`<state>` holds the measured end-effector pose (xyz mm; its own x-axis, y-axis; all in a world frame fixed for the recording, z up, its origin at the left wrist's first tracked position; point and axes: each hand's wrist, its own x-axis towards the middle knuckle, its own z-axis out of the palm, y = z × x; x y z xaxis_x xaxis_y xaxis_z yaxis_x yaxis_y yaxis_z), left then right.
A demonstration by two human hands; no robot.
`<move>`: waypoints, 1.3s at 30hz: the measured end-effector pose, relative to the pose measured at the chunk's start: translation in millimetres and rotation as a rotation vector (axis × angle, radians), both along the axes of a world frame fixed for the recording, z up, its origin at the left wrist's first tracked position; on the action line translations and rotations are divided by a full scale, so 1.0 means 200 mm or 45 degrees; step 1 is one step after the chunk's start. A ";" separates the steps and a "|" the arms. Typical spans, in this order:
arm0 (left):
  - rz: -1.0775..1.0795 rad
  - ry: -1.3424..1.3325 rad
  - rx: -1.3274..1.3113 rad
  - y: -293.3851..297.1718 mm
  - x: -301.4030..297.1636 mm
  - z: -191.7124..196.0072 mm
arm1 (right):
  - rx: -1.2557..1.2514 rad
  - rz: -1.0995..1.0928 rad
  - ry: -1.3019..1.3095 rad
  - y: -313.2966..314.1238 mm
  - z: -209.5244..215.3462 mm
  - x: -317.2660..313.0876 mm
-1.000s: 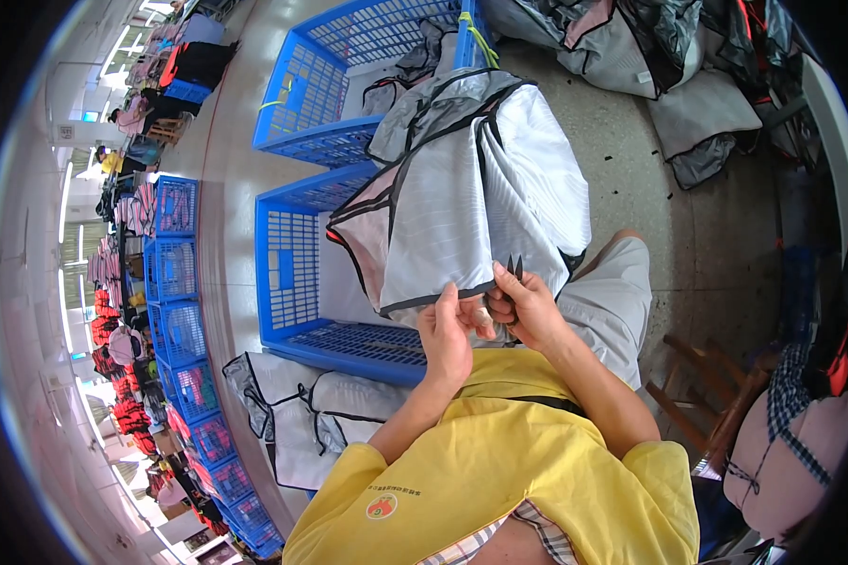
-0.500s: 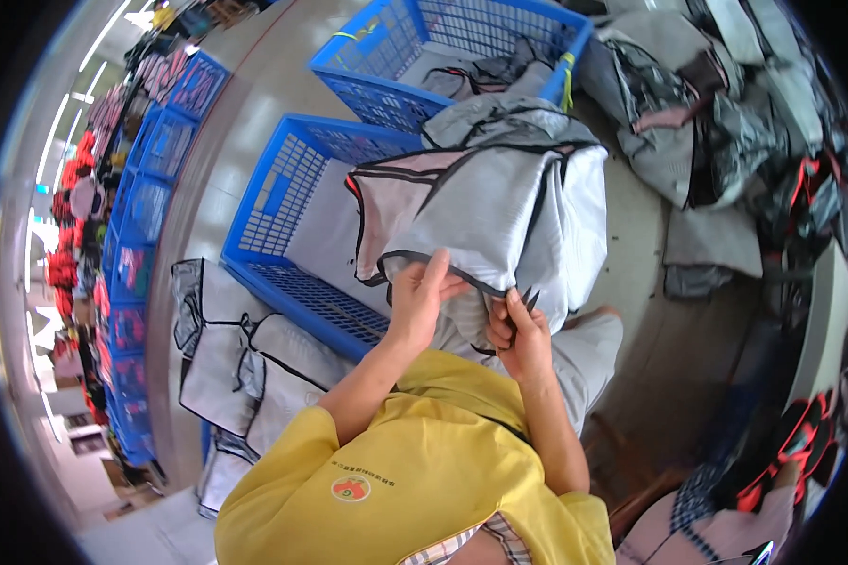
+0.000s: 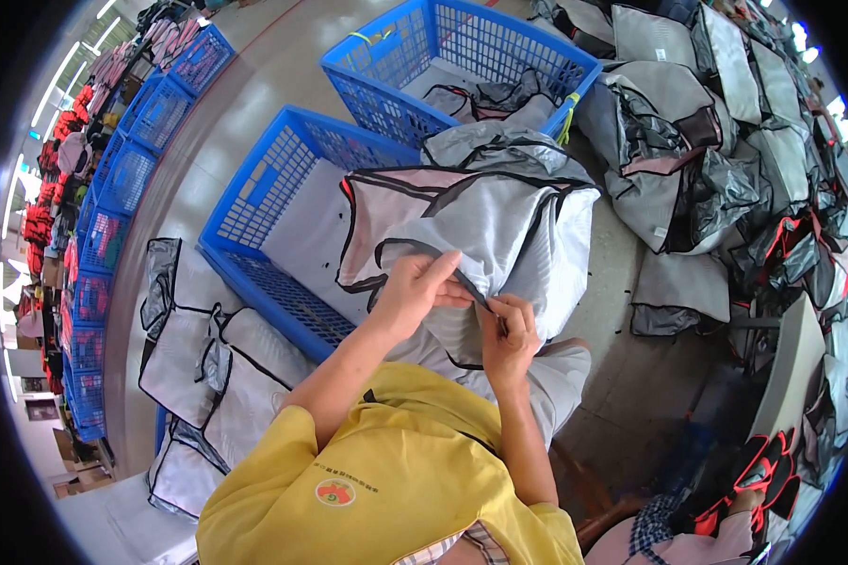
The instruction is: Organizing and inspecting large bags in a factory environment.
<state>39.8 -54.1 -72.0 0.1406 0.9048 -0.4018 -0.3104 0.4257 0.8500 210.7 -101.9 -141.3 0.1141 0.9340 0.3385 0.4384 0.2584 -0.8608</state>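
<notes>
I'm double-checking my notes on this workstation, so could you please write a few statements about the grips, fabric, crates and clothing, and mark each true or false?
1. The left grip holds the dark edging of a pale fabric piece. True.
2. The right grip is well away from the fabric. False: the right grip pinches that same edging.
3. A yellow tie hangs at a corner of the farther blue crate. True.
4. That crate has nothing in it. False: crumpled grey fabric lies inside.
5. The person wears a blue top. False: it is a yellow top.
</notes>
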 end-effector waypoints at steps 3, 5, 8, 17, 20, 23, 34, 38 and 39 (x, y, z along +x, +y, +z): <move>0.095 -0.016 -0.107 0.00 -0.03 -0.02 | 0.029 -0.054 0.055 -0.03 -0.05 -0.03; 0.100 -0.017 -0.118 -0.02 -0.06 -0.06 | 0.116 -0.012 0.050 -0.03 -0.06 -0.04; 0.100 0.030 -0.111 -0.02 -0.06 -0.09 | 0.149 -0.010 0.037 -0.03 -0.11 -0.03; -0.055 0.282 -0.088 -0.09 -0.08 -0.07 | 0.226 -0.047 0.023 -0.04 -0.09 -0.04; -0.203 0.176 -0.086 -0.14 -0.04 -0.08 | 0.272 -0.041 -0.029 -0.04 -0.08 -0.03; -0.131 0.095 -0.056 -0.15 -0.02 -0.13 | 0.205 0.038 -0.031 -0.03 -0.03 -0.03; -0.271 0.757 0.379 -0.17 0.01 -0.02 | 0.084 0.171 -0.162 -0.02 0.14 0.02; -0.296 1.027 0.720 -0.17 0.00 -0.06 | 0.081 0.240 -0.315 -0.01 0.16 0.04; -0.299 1.025 0.719 -0.17 0.00 -0.06 | 0.079 0.238 -0.315 -0.01 0.15 0.05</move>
